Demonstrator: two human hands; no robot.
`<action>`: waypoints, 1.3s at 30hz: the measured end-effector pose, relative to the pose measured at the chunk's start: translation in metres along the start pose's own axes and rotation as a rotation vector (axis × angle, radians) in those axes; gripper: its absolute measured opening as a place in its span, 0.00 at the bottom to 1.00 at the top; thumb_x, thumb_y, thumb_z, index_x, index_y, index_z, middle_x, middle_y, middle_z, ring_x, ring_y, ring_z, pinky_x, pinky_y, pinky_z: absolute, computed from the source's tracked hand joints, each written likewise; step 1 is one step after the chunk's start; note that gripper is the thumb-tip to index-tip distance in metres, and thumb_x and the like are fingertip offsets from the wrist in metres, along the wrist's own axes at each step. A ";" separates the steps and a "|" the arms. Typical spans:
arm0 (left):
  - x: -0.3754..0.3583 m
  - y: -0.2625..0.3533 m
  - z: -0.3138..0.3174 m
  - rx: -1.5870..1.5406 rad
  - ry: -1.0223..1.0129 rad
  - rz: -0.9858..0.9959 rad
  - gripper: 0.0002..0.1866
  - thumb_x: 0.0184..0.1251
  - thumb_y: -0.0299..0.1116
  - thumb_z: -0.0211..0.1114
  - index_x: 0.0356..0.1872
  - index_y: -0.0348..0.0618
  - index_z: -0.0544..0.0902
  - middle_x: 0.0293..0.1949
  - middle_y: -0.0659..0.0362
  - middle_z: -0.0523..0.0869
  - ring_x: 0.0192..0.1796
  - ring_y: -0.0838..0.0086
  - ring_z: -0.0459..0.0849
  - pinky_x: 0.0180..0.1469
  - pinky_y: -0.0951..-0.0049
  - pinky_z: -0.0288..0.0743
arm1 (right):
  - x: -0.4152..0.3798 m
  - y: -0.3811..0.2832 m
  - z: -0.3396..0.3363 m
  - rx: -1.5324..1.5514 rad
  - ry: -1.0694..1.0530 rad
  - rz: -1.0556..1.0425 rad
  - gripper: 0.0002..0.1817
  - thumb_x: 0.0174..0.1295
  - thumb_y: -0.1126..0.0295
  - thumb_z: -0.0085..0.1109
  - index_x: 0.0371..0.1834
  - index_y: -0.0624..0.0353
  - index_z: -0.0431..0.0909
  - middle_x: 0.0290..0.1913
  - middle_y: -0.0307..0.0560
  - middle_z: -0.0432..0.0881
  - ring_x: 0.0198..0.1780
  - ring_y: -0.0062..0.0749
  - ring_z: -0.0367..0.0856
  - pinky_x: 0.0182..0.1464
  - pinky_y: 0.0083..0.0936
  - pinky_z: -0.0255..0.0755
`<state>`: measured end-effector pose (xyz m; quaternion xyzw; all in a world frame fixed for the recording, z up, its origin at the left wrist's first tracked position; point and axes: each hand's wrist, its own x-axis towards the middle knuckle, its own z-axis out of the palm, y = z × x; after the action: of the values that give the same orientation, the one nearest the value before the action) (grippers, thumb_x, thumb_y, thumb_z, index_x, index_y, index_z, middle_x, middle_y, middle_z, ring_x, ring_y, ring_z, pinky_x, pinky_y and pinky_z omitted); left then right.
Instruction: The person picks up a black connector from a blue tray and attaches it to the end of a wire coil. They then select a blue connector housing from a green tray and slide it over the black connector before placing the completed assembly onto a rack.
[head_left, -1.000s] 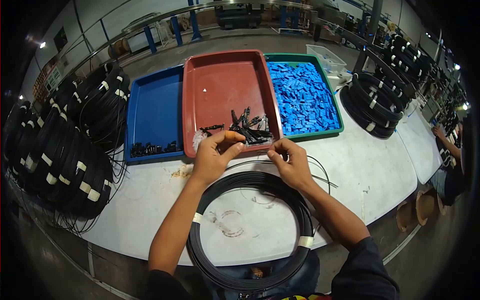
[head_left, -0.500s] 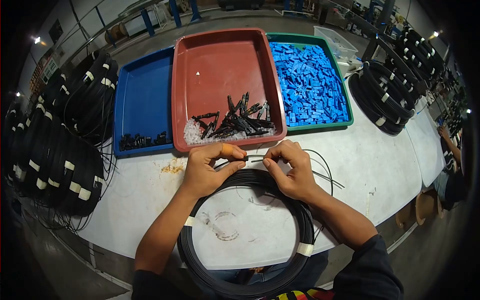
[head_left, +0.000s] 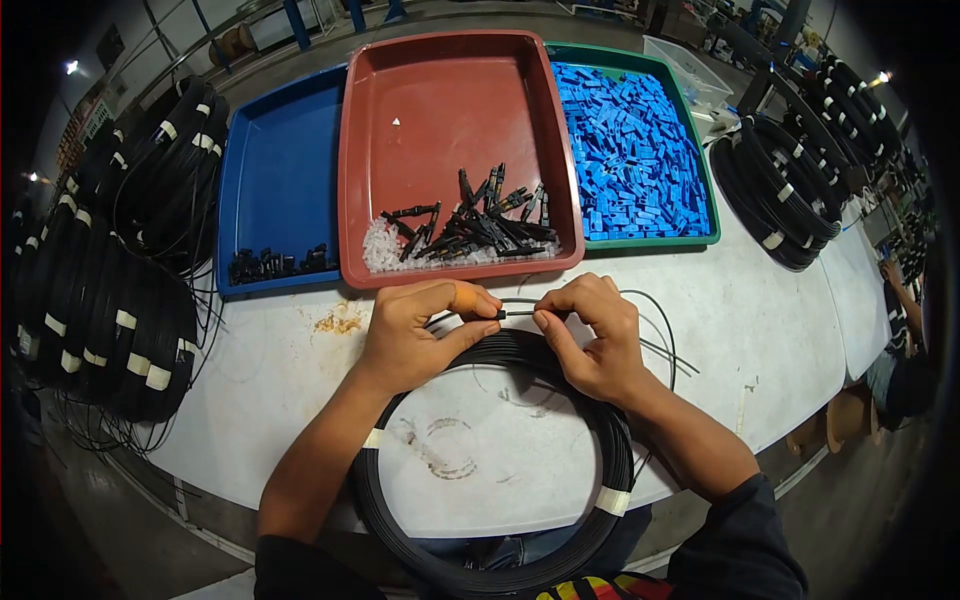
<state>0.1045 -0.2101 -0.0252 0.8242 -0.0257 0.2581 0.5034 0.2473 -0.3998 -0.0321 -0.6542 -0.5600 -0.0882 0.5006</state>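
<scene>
My left hand [head_left: 425, 330], with an orange band on one finger, pinches a small black piece [head_left: 501, 315] between thumb and forefinger. Facing it, my right hand [head_left: 590, 330] pinches a thin black cable [head_left: 520, 313], whose end meets the black piece. Below both hands a large coil of black cable [head_left: 368, 490] with white tape bands hangs partly over the table's front edge. Loose cable ends [head_left: 670, 355] stick out to the right of my right hand.
Behind the hands, a red tray [head_left: 450, 100] holds black connectors and clear small parts. Left of it is a blue tray [head_left: 280, 180] with small black pieces; right, a green tray [head_left: 712, 200] with blue clips. Coils [head_left: 90, 310] flank the white table [head_left: 250, 400]. A person's arm [head_left: 900, 290] shows far right.
The gap between the black piece in my left hand and the cable in my right has closed. The view has shifted slightly, so the trays sit a little higher.
</scene>
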 end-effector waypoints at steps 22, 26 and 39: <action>0.000 0.000 0.000 0.015 -0.010 0.021 0.10 0.56 0.16 0.78 0.39 0.33 0.89 0.43 0.48 0.93 0.48 0.67 0.92 0.53 0.72 0.86 | -0.001 -0.005 -0.002 0.088 -0.052 0.137 0.03 0.60 0.78 0.69 0.33 0.64 0.84 0.30 0.47 0.84 0.31 0.39 0.81 0.37 0.33 0.71; 0.001 -0.002 0.002 -0.006 0.009 0.088 0.10 0.54 0.16 0.79 0.37 0.34 0.89 0.40 0.50 0.93 0.45 0.68 0.93 0.50 0.72 0.86 | -0.002 -0.004 -0.002 0.115 -0.054 0.109 0.03 0.61 0.78 0.69 0.33 0.66 0.84 0.29 0.49 0.83 0.30 0.40 0.83 0.35 0.31 0.74; 0.000 -0.006 0.003 -0.047 0.058 0.079 0.08 0.53 0.18 0.80 0.34 0.35 0.90 0.39 0.51 0.94 0.43 0.69 0.94 0.46 0.74 0.87 | 0.000 -0.003 -0.002 0.035 -0.023 -0.059 0.06 0.55 0.80 0.72 0.34 0.61 0.84 0.28 0.46 0.81 0.28 0.40 0.81 0.29 0.33 0.71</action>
<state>0.1078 -0.2097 -0.0312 0.8027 -0.0499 0.3008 0.5125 0.2456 -0.4014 -0.0297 -0.6296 -0.5860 -0.0857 0.5028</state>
